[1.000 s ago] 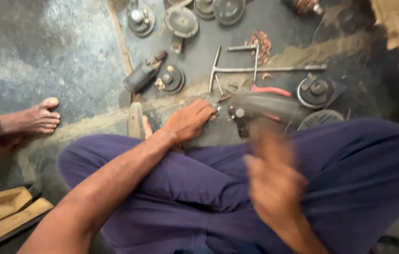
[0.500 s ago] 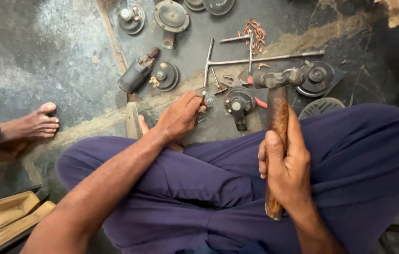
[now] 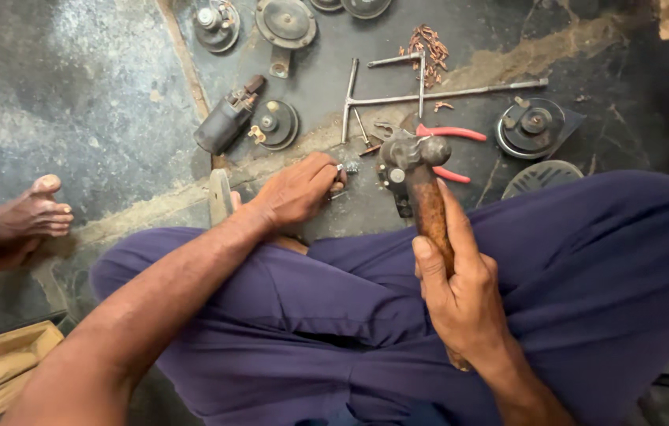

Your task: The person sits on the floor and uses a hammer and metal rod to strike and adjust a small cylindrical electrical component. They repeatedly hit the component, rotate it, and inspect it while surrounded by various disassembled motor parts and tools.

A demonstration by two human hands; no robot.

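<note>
The person sits cross-legged on a stained concrete floor (image 3: pixel 74 102), purple-trousered knees spread wide, with the work lying just past them. The right hand (image 3: pixel 460 292) is wrapped firmly round the wooden handle of a hammer (image 3: pixel 421 189), its metal head raised just above the floor beside a small dark motor part (image 3: pixel 394 177). The left hand (image 3: pixel 299 192) is closed in a narrow pinch on a small metal piece (image 3: pixel 340 175), pressing it against the floor near the hammer head; what exactly the piece is cannot be told. To strike well here, I judge the pinching fingertips should stay low and to the side of the piece, the blow should be short and square, and the eyes should stay on the piece rather than the hammer. Around the work lie six round horn-like discs, two cut off by the top edge: one (image 3: pixel 286 24) at the top, one (image 3: pixel 216 24) beside it, one (image 3: pixel 275 125) next to a cylindrical motor body (image 3: pixel 228 122), and two at the right (image 3: pixel 535 126). There is one T-shaped wrench (image 3: pixel 421 95), one pair of red-handled pliers (image 3: pixel 449 134), one heap of copper scraps (image 3: pixel 426 49), and one bare foot (image 3: pixel 31 217) at the left.
</note>
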